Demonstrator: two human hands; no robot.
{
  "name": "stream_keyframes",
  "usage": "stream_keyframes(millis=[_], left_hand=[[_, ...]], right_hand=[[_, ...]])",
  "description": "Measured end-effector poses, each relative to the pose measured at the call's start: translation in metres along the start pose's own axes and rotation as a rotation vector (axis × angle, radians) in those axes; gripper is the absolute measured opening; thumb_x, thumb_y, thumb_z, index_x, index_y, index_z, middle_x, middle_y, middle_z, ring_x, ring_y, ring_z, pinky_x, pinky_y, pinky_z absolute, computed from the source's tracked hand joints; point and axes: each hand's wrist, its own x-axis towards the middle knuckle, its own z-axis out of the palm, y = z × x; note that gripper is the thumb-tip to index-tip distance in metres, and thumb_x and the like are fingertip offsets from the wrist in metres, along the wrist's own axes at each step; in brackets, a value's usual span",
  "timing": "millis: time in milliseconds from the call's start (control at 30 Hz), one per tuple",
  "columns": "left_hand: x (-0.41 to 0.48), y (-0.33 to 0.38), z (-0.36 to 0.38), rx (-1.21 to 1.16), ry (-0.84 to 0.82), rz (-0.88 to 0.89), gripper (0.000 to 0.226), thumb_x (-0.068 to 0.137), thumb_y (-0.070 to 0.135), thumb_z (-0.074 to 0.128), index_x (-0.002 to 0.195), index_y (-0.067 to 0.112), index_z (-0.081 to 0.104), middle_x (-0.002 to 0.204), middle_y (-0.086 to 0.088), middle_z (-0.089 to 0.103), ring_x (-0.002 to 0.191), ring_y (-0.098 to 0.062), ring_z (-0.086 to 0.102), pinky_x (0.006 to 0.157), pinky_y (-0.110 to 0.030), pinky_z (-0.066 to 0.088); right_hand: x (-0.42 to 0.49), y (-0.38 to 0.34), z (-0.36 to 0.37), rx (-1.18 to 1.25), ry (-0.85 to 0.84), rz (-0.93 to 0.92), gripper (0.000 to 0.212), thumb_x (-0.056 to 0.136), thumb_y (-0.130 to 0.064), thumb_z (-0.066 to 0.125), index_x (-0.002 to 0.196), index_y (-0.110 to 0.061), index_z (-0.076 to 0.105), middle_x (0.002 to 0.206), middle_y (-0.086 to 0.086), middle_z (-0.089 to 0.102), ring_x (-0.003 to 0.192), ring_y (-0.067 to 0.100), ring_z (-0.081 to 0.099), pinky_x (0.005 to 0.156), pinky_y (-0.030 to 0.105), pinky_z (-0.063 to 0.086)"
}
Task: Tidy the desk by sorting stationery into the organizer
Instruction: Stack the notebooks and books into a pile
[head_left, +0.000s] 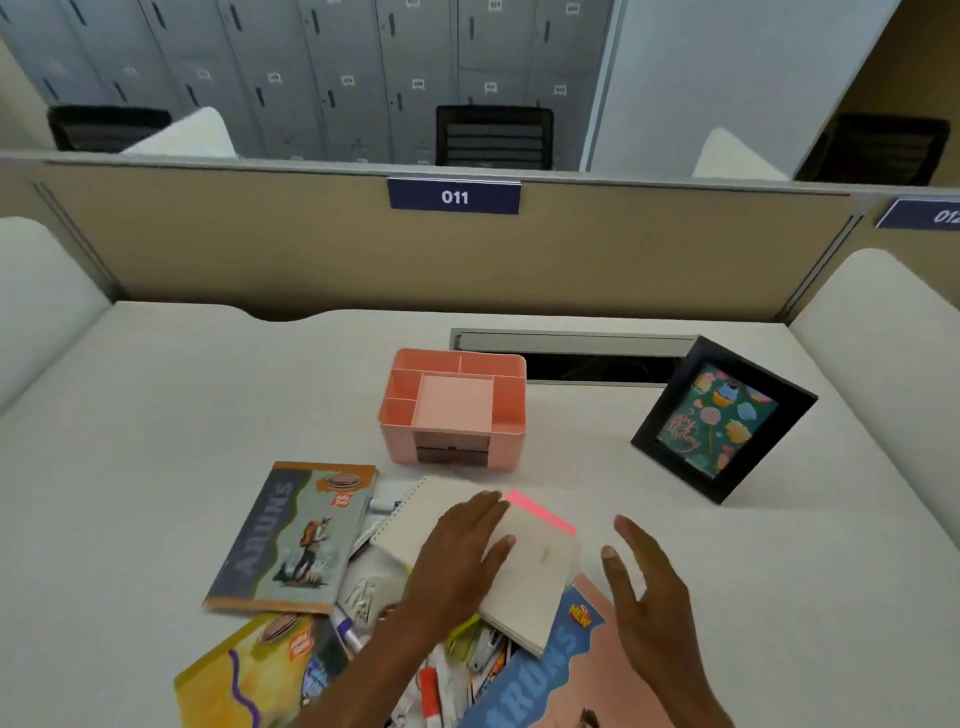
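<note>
Before boxy pink plastic organizer (398, 446), left hand (462, 548) flat on spiral notepad (540, 571), right hand (649, 592) spread, empty

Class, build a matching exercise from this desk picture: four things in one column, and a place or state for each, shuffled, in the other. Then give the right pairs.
Column one
1. pink plastic desk organizer
2. black picture frame
3. white spiral-bound notepad
4. grey notebook with a hiker cover

Column two
A. under the left hand
B. top compartments empty
C. lying flat, left of the notepad
D. propped up at the right

Pairs: 1-B, 2-D, 3-A, 4-C
</note>
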Motion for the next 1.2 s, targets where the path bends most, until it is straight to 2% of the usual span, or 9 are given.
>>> stream_keyframes(millis=[100, 200, 300, 433, 567, 700, 1000, 1100, 1200], left_hand=[[-0.036, -0.015, -0.011, 0.061, 0.079, -0.041, 0.050, 0.097, 0.046, 0.032, 0.134, 0.018, 0.050, 0.141, 0.000, 0.049, 0.130, -0.011, 0.040, 0.112, -0.022, 0.020], [-0.067, -0.030, -0.020, 0.093, 0.104, -0.140, 0.053, 0.098, 0.048, 0.025, 0.136, 0.018, 0.046, 0.143, 0.000, 0.046, 0.133, -0.011, 0.034, 0.112, -0.022, 0.011], [-0.094, -0.045, -0.024, 0.131, 0.080, -0.222, 0.051, 0.098, 0.045, 0.025, 0.139, 0.019, 0.040, 0.145, 0.001, 0.042, 0.134, -0.013, 0.034, 0.113, -0.021, 0.007], [-0.121, -0.060, -0.020, 0.167, 0.026, -0.292, 0.053, 0.099, 0.048, 0.021, 0.138, 0.018, 0.040, 0.143, -0.002, 0.046, 0.133, -0.010, 0.030, 0.112, -0.022, 0.005], [-0.133, -0.071, -0.015, 0.174, -0.010, -0.267, 0.058, 0.100, 0.049, 0.014, 0.141, 0.016, 0.037, 0.144, -0.004, 0.045, 0.135, -0.012, 0.030, 0.114, -0.027, 0.008], [-0.135, -0.074, -0.012, 0.183, 0.013, -0.237, 0.057, 0.100, 0.047, 0.014, 0.144, 0.016, 0.033, 0.146, -0.004, 0.042, 0.136, -0.017, 0.038, 0.113, -0.031, 0.012], [-0.138, -0.075, -0.017, 0.021, 0.127, -0.195, 0.054, 0.098, 0.047, 0.029, 0.142, 0.017, 0.037, 0.147, -0.002, 0.041, 0.136, -0.015, 0.034, 0.116, -0.029, 0.019], [-0.141, -0.075, -0.024, -0.058, 0.220, -0.190, 0.049, 0.096, 0.042, 0.039, 0.137, 0.017, 0.044, 0.144, 0.000, 0.043, 0.134, -0.014, 0.035, 0.110, -0.031, 0.032], [-0.146, -0.075, -0.034, -0.105, 0.320, -0.254, 0.041, 0.092, 0.033, 0.046, 0.128, 0.014, 0.053, 0.132, -0.002, 0.055, 0.123, -0.018, 0.048, 0.102, -0.027, 0.036]], right_hand=[[-0.022, -0.005, 0.027, -0.081, -0.104, -0.104, 0.058, 0.091, -0.055, 0.041, 0.138, -0.021, 0.048, 0.145, -0.011, 0.041, 0.137, 0.010, 0.036, 0.113, 0.035, 0.032], [-0.038, -0.002, 0.047, -0.188, -0.176, -0.181, 0.085, 0.081, -0.080, 0.020, 0.143, -0.026, 0.041, 0.151, -0.018, 0.027, 0.140, 0.002, 0.023, 0.116, 0.029, 0.023], [-0.049, -0.004, 0.061, -0.297, -0.211, -0.242, 0.092, 0.078, -0.083, 0.010, 0.147, -0.026, 0.033, 0.152, -0.020, 0.016, 0.142, 0.002, 0.017, 0.116, 0.024, 0.012], [-0.064, -0.001, 0.074, -0.391, -0.269, -0.278, 0.086, 0.081, -0.076, 0.025, 0.148, -0.023, 0.029, 0.154, -0.015, 0.014, 0.139, 0.004, 0.015, 0.114, 0.028, 0.017], [-0.075, 0.003, 0.081, -0.469, -0.207, -0.351, 0.067, 0.090, -0.058, 0.034, 0.139, -0.014, 0.048, 0.149, 0.002, 0.040, 0.137, 0.020, 0.035, 0.109, 0.038, 0.031], [-0.078, 0.003, 0.079, -0.497, -0.149, -0.364, 0.048, 0.090, -0.034, 0.051, 0.133, -0.013, 0.055, 0.140, 0.005, 0.052, 0.125, 0.025, 0.049, 0.102, 0.034, 0.036], [-0.065, -0.009, 0.077, -0.658, -0.114, -0.498, 0.042, 0.088, -0.024, 0.037, 0.106, -0.005, 0.070, 0.113, 0.015, 0.069, 0.101, 0.034, 0.067, 0.085, 0.046, 0.055], [-0.064, -0.018, 0.076, -0.705, -0.090, -0.546, 0.025, 0.082, -0.013, 0.058, 0.102, -0.004, 0.072, 0.107, 0.014, 0.071, 0.095, 0.033, 0.069, 0.081, 0.044, 0.055], [-0.067, -0.026, 0.077, -0.717, -0.072, -0.577, 0.038, 0.063, 0.000, 0.084, 0.099, -0.003, 0.073, 0.102, 0.015, 0.072, 0.090, 0.033, 0.071, 0.078, 0.043, 0.056]])
